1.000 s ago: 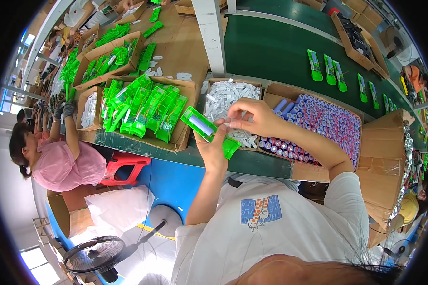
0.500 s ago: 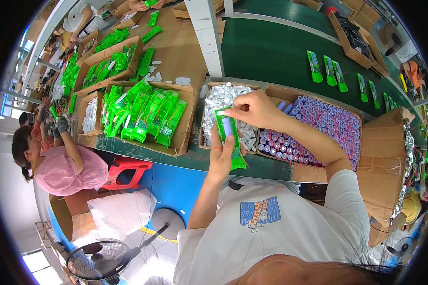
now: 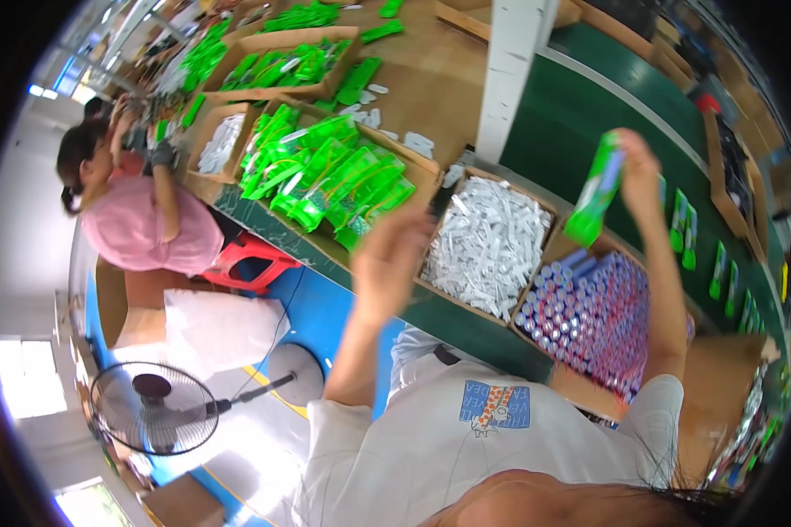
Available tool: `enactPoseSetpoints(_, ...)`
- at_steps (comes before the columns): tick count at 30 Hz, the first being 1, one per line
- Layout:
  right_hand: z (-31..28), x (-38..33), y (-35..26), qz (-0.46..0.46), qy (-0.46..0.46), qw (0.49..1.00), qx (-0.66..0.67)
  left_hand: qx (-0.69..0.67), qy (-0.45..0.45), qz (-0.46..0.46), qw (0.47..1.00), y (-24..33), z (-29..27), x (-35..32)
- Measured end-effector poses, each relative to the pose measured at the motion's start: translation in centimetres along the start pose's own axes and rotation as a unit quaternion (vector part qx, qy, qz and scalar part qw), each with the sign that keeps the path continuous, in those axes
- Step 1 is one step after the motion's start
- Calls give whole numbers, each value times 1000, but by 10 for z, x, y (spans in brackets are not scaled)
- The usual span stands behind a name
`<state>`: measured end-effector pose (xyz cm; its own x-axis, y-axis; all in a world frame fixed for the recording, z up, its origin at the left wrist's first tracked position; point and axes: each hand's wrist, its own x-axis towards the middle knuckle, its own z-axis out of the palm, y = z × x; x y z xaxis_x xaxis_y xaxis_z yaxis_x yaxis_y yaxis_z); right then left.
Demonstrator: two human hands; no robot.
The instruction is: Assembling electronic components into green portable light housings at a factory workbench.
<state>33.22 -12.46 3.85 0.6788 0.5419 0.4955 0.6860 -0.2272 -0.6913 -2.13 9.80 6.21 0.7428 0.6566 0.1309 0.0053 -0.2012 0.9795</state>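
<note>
My right hand (image 3: 640,176) is raised at the right and grips a green plastic casing (image 3: 592,206) with a pale purple cylindrical battery cell in it. This casing is tilted above the far edge of a box of wired purple battery cells (image 3: 580,307). Over the right-hand side of a carton of green casings (image 3: 325,171) is my left hand (image 3: 385,263). Motion smears its fingers, so whether they hold or touch anything is unclear. Between my hands lie many small white plastic parts (image 3: 488,246) in a box.
Green casings stand in a row on the dark green conveyor surface (image 3: 580,110) at the right. A white post (image 3: 506,79) rises behind the white parts. To the left, a person in pink (image 3: 149,224) works beside a red stool (image 3: 253,263). A fan (image 3: 154,408) stands lower left.
My hands have moved apart. The right hand has carried the green casing right, towards the conveyor; the left has let go of it and moved to the green casings' carton. The view has turned.
</note>
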Motion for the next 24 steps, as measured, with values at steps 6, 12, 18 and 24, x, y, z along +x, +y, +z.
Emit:
enactPoseSetpoints(6,-91,15,288,161,-145,886,-411,606,22,127,785,-24,-94,79)
enactPoseSetpoints(12,5,21,30,4,-93,993,-77,531,179,204,803,-8,-75,63)
enactPoseSetpoints(18,53,-65,-144,-47,-265,936,226,-246,-181,-119,945,19,21,18)
enactPoseSetpoints(24,51,-104,-174,-47,-227,955,185,-386,-240,-183,872,14,60,-33)
